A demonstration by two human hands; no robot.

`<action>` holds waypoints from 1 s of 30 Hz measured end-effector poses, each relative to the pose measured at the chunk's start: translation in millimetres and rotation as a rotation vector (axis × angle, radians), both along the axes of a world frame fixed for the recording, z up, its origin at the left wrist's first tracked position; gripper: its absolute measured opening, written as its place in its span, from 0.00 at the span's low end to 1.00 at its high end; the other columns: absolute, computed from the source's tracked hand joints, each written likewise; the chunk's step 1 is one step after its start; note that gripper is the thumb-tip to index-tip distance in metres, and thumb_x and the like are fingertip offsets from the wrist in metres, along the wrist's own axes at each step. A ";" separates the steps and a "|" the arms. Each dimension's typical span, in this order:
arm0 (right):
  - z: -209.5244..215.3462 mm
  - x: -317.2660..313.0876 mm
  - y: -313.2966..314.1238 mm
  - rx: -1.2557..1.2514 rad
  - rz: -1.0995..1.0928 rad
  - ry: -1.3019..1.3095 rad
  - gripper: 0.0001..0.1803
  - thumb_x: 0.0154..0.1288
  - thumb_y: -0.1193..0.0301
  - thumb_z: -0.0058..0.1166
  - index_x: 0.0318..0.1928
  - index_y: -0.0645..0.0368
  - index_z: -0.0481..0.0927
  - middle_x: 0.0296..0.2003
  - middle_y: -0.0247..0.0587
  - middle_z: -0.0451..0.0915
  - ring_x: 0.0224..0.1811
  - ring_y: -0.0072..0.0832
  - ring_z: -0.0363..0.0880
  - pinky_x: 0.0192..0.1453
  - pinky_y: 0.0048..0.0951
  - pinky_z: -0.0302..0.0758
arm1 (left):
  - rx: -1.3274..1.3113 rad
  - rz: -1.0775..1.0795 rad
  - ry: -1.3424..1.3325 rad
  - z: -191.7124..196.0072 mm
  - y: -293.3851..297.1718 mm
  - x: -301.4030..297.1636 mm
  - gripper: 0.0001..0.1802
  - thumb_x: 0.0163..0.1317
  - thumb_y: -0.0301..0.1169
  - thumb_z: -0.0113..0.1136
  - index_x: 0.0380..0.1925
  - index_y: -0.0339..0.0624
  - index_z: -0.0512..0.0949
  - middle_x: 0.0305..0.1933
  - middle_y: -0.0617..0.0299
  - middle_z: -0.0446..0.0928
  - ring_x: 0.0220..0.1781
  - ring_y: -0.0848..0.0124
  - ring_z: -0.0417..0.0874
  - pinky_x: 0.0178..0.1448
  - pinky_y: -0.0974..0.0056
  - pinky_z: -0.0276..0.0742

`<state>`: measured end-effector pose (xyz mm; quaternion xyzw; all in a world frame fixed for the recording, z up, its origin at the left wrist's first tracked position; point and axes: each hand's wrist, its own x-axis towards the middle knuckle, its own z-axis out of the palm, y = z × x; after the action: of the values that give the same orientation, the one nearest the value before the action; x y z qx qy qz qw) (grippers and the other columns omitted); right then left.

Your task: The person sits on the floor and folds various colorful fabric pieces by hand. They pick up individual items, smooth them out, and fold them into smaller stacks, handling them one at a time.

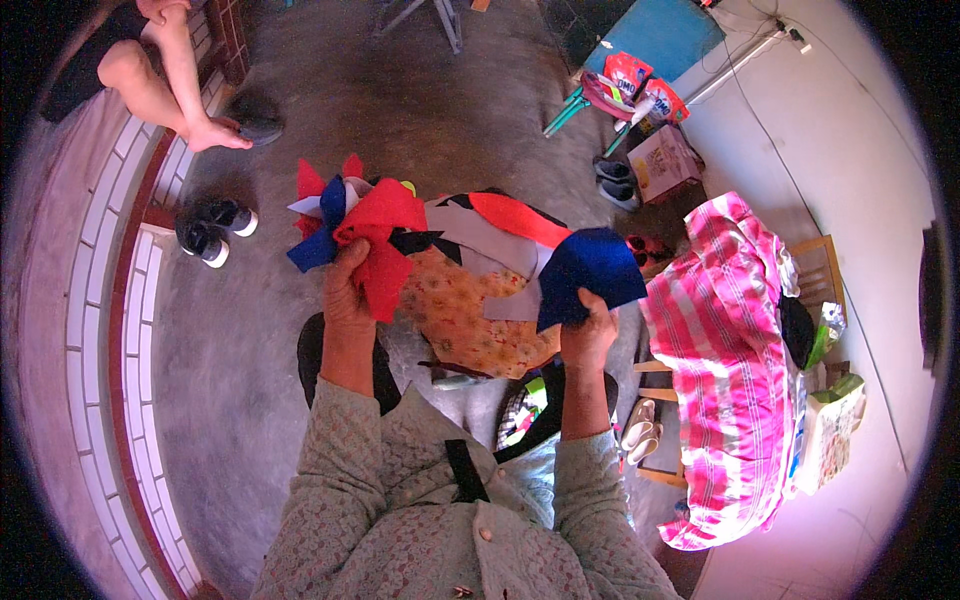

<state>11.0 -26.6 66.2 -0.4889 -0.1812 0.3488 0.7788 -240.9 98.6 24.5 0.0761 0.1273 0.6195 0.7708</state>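
Observation:
My left hand (350, 290) grips a bunch of cloth scraps (385, 212), mostly red, with blue, white and black pieces sticking out at the top left. In my right hand (592, 332) is a dark blue cloth piece (590, 270), pinched at its lower edge. Between my hands lies a floral orange cloth (465, 305), with grey scraps (478, 232), black bits and a long red strip (515, 218) on it. The red strip's right end meets the blue piece. What supports the floral cloth is mostly hidden.
A pink checked cloth (725, 370) drapes over wooden furniture on the right, with slippers (640, 430) beside it. Black shoes (215, 230) stand on the concrete floor at left. Another person's bare leg (175, 85) shows at upper left. A stool (610, 100) holds red packages at upper right.

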 end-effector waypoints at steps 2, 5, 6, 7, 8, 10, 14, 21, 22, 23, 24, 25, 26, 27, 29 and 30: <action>-2.3 -5.0 16.0 -0.102 -0.077 -0.260 0.18 0.53 0.78 0.54 0.47 0.60 0.74 0.39 0.37 0.78 0.41 0.31 0.77 0.51 0.32 0.72 | 0.065 0.018 0.009 1.7 1.7 3.2 0.32 0.50 0.22 0.62 0.58 0.40 0.66 0.56 0.58 0.72 0.58 0.63 0.73 0.63 0.57 0.68; -3.3 -23.2 47.8 -0.234 0.205 -1.153 0.39 0.55 0.82 0.49 0.68 0.57 0.52 0.67 0.51 0.55 0.70 0.39 0.53 0.71 0.32 0.50 | 0.111 0.064 0.022 8.0 1.8 6.1 0.32 0.50 0.21 0.61 0.58 0.40 0.66 0.56 0.57 0.72 0.58 0.62 0.73 0.63 0.57 0.67; -3.6 -39.7 59.9 -0.304 0.245 -1.239 0.41 0.55 0.77 0.53 0.68 0.58 0.50 0.66 0.54 0.56 0.69 0.44 0.54 0.71 0.35 0.50 | 0.119 0.079 0.026 8.8 1.8 5.4 0.31 0.50 0.21 0.61 0.58 0.40 0.66 0.56 0.57 0.72 0.58 0.62 0.73 0.64 0.57 0.67; -20.6 -48.0 68.4 -0.288 0.219 -1.412 0.41 0.57 0.66 0.55 0.68 0.59 0.51 0.67 0.55 0.53 0.70 0.46 0.50 0.71 0.43 0.48 | 0.097 0.034 0.004 8.7 0.8 6.8 0.31 0.50 0.21 0.61 0.58 0.40 0.67 0.56 0.57 0.72 0.58 0.62 0.73 0.64 0.57 0.67; -32.4 -60.2 73.8 -0.355 0.261 -1.512 0.41 0.58 0.61 0.54 0.68 0.58 0.51 0.68 0.54 0.51 0.71 0.46 0.49 0.71 0.45 0.47 | 0.076 -0.002 -0.013 7.7 -0.1 5.2 0.31 0.50 0.21 0.61 0.58 0.40 0.67 0.56 0.57 0.72 0.58 0.62 0.73 0.64 0.57 0.67; -49.7 -77.4 79.5 -0.491 0.346 -1.708 0.42 0.58 0.52 0.51 0.68 0.57 0.51 0.68 0.54 0.49 0.71 0.46 0.46 0.70 0.50 0.46 | 0.065 -0.040 -0.030 7.4 -1.5 2.8 0.31 0.50 0.21 0.61 0.57 0.39 0.67 0.55 0.56 0.73 0.58 0.62 0.73 0.64 0.57 0.67; -72.5 -79.1 80.5 -0.493 0.409 -1.876 0.45 0.53 0.45 0.53 0.64 0.60 0.59 0.69 0.53 0.46 0.72 0.46 0.43 0.70 0.52 0.43 | 0.035 -0.051 -0.015 8.7 -4.7 2.3 0.31 0.49 0.22 0.62 0.56 0.38 0.67 0.55 0.56 0.73 0.57 0.63 0.74 0.64 0.57 0.67; -66.5 -74.9 79.5 -0.490 0.454 -1.830 0.42 0.55 0.45 0.50 0.66 0.52 0.56 0.69 0.52 0.47 0.72 0.45 0.43 0.69 0.55 0.41 | 0.023 -0.051 0.045 9.9 -4.3 8.0 0.30 0.50 0.23 0.61 0.56 0.37 0.67 0.54 0.56 0.73 0.57 0.63 0.74 0.64 0.58 0.67; -60.8 -76.6 79.6 -0.495 0.471 -1.798 0.44 0.57 0.44 0.48 0.69 0.49 0.52 0.69 0.51 0.48 0.72 0.44 0.44 0.69 0.56 0.41 | 0.028 -0.046 0.049 11.6 -5.1 8.5 0.30 0.50 0.23 0.61 0.56 0.37 0.67 0.54 0.56 0.73 0.57 0.63 0.74 0.64 0.58 0.67; -54.4 -77.4 77.5 -0.465 0.449 -1.774 0.41 0.55 0.45 0.50 0.65 0.52 0.57 0.69 0.51 0.47 0.72 0.44 0.43 0.69 0.56 0.41 | 0.033 -0.042 0.053 13.5 -6.4 9.7 0.29 0.51 0.23 0.60 0.56 0.38 0.67 0.54 0.56 0.73 0.56 0.63 0.74 0.64 0.58 0.67; -40.6 -80.5 72.9 -0.436 0.431 -1.749 0.39 0.54 0.47 0.52 0.62 0.54 0.62 0.70 0.50 0.46 0.73 0.44 0.42 0.69 0.55 0.40 | 0.035 -0.037 0.058 14.0 -8.3 10.5 0.29 0.51 0.23 0.60 0.56 0.38 0.67 0.54 0.56 0.73 0.56 0.63 0.74 0.63 0.58 0.67; -34.2 -81.8 70.0 -0.408 0.414 -1.723 0.37 0.53 0.48 0.54 0.58 0.57 0.67 0.70 0.49 0.45 0.73 0.44 0.42 0.70 0.55 0.40 | 0.026 -0.036 0.073 13.2 -8.6 10.6 0.29 0.51 0.23 0.60 0.56 0.38 0.68 0.54 0.56 0.73 0.56 0.63 0.74 0.63 0.58 0.68; -37.9 -82.0 69.9 -0.444 0.425 -1.773 0.37 0.53 0.48 0.54 0.59 0.56 0.67 0.70 0.49 0.45 0.73 0.43 0.42 0.69 0.56 0.39 | 0.016 -0.035 0.087 12.1 -8.2 10.7 0.28 0.51 0.23 0.60 0.56 0.38 0.68 0.54 0.57 0.73 0.56 0.63 0.74 0.62 0.58 0.68; -44.1 -82.3 71.5 -0.481 0.428 -1.821 0.37 0.53 0.49 0.54 0.60 0.54 0.66 0.70 0.48 0.45 0.73 0.43 0.42 0.69 0.56 0.39 | 0.028 -0.046 0.092 11.7 -6.1 12.2 0.28 0.51 0.23 0.60 0.55 0.38 0.68 0.54 0.57 0.73 0.55 0.63 0.75 0.62 0.58 0.69; -56.1 -82.4 70.6 -0.551 0.446 -1.879 0.38 0.52 0.50 0.55 0.62 0.52 0.65 0.70 0.47 0.46 0.73 0.42 0.42 0.69 0.57 0.38 | 0.052 -0.078 0.095 6.0 -7.1 14.9 0.28 0.51 0.23 0.61 0.55 0.38 0.68 0.53 0.57 0.73 0.55 0.64 0.75 0.60 0.59 0.70; -61.4 -82.9 67.2 -0.581 0.465 -1.892 0.38 0.52 0.50 0.55 0.62 0.51 0.64 0.70 0.46 0.46 0.73 0.42 0.42 0.69 0.57 0.38 | 0.071 -0.092 0.089 4.4 -7.6 16.4 0.28 0.50 0.23 0.61 0.55 0.38 0.68 0.53 0.57 0.73 0.54 0.64 0.75 0.59 0.59 0.71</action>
<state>-71.8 40.6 4.8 -0.6873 -0.7220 -0.0078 0.0798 -224.5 90.9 28.9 0.1364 0.1359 0.5835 0.7890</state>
